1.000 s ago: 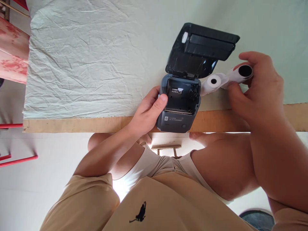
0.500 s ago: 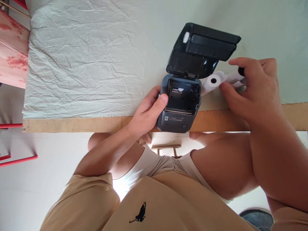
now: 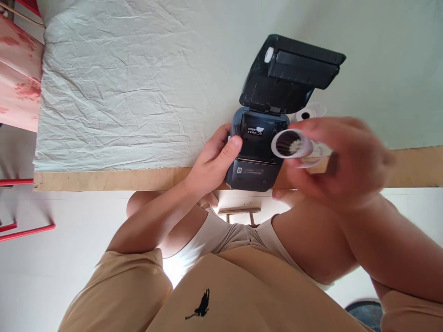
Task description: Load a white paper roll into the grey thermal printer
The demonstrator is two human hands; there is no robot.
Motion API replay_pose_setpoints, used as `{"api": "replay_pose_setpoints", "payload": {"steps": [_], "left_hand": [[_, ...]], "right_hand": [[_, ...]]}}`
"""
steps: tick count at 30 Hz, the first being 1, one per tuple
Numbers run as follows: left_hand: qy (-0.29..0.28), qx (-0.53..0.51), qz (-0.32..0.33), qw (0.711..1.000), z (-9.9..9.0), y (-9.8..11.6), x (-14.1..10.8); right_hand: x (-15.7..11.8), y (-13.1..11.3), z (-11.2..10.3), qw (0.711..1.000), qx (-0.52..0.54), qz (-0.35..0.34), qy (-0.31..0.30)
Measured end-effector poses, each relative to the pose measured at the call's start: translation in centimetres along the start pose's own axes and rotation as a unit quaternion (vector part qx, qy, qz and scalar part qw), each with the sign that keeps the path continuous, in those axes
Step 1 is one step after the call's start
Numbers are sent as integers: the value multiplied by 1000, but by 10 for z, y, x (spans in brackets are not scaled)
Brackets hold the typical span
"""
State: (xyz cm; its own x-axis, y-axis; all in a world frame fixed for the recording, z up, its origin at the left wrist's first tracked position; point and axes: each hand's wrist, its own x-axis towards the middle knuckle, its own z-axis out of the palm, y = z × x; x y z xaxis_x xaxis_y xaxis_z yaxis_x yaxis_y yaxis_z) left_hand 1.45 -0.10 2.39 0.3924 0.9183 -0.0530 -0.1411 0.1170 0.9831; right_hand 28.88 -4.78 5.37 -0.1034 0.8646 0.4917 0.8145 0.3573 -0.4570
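My left hand (image 3: 219, 159) grips the left side of a dark portable label printer (image 3: 251, 174), thumb on its top edge. The printer's lid (image 3: 287, 74) is swung up and back, and its paper bay shows no roll inside. Between the thumb and fingers of my right hand (image 3: 349, 161) is a white paper roll (image 3: 301, 145) with a wide hollow core, its open end facing the bay's right edge. This hand is slightly blurred. Behind it, another white paper roll (image 3: 313, 110) with a small black core lies on the cloth, partly hidden.
A pale green, wrinkled cloth (image 3: 121, 87) covers the table, whose bare wooden edge (image 3: 104, 179) runs along the front. Pink flowered fabric (image 3: 20, 74) hangs at the left. Red metal bars (image 3: 29, 233) are near the floor there. My legs are under the table edge.
My right hand has picked up a paper roll from the cloth and brought it left and nearer, beside the printer's bay. The left hand and printer have stayed in place.
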Motion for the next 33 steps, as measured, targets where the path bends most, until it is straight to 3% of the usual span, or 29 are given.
{"api": "replay_pose_setpoints", "payload": {"steps": [3, 6, 10, 15, 18, 22, 29, 33], "left_hand": [[-17, -25, 21, 999, -3, -4, -2], [-27, -34, 20, 999, -4, -4, -3], [-28, -26, 19, 999, -5, -4, -3], [-33, -15, 33, 999, -5, -5, -3], [-34, -17, 17, 999, -5, -3, -4], [-26, -7, 9, 1000, -4, 0, -5], [-9, 7, -17, 1000, -4, -3, -4], [-16, -19, 8, 1000, -3, -3, -4]], "right_hand": [[7, -16, 5, 995, 20, -94, 13], [19, -20, 10, 995, 28, -92, -6], [25, -19, 21, 986, 27, -144, 83], [23, -15, 28, 987, -3, -145, 68], [24, -18, 31, 984, 17, -148, 94], [27, -19, 34, 985, 39, -149, 81], [28, -5, 29, 985, 25, -160, 63], [25, -9, 22, 977, 58, -200, 38]]}}
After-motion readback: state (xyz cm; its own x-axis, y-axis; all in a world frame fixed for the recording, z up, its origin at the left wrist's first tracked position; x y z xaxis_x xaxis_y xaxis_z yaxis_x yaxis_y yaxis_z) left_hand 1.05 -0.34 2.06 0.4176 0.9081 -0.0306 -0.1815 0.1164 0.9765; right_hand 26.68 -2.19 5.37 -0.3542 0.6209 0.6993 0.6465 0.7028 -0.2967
